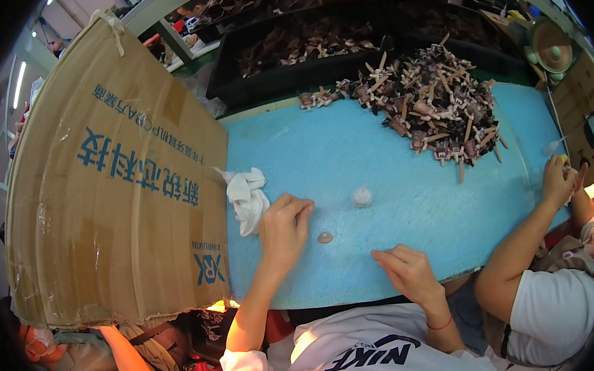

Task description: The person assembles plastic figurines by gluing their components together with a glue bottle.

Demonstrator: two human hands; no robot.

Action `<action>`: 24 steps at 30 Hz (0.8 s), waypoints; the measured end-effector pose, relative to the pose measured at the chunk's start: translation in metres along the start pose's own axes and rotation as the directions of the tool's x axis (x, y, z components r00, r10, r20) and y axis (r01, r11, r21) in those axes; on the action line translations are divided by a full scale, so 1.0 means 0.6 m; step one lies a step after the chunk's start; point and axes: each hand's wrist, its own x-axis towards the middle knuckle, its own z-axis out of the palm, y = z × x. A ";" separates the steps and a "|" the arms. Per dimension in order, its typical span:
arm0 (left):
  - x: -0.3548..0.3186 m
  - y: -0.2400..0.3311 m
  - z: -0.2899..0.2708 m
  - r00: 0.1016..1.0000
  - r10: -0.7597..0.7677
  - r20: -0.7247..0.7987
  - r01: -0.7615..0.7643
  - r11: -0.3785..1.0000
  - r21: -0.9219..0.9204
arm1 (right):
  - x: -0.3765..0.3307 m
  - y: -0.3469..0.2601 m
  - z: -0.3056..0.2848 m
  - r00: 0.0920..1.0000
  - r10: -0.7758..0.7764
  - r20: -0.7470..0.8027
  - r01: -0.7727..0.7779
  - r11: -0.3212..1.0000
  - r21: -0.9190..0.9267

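Left hand [285,226] rests loosely curled, grip holding nothing, beside the small round brown piece [325,237] on the blue foam surface [408,205]; right hand [407,269] lies flat, fingers together, empty.

The counter [393,179] was bright sky blue. A white cloth [247,197] lay at nine o'clock, beside a plain brown cardboard sheet [104,185] printed in blue. A small tan disc [325,237] sat near centre, and a whitish lump [361,196] just above it. The heap of small parts [436,107] (one o'clock) was dark brown with pale tan sticks.
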 end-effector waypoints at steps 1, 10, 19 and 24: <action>0.020 0.003 0.004 1.000 0.006 0.001 -0.006 1.000 0.001 | -0.001 0.004 -0.004 1.000 -0.001 -0.014 0.001 1.000 -0.015; 0.155 -0.005 0.065 0.995 0.100 -0.004 -0.100 0.991 -0.087 | -0.009 0.022 -0.023 0.983 0.102 -0.152 -0.103 0.995 -0.001; 0.250 -0.043 0.102 0.988 0.152 -0.031 -0.149 0.984 0.101 | 0.006 0.033 -0.024 0.960 0.182 -0.212 -0.179 0.983 0.036; 0.312 -0.075 0.138 0.980 0.195 -0.049 -0.169 0.931 0.323 | -0.005 0.035 -0.023 0.961 0.159 -0.225 -0.159 0.987 0.018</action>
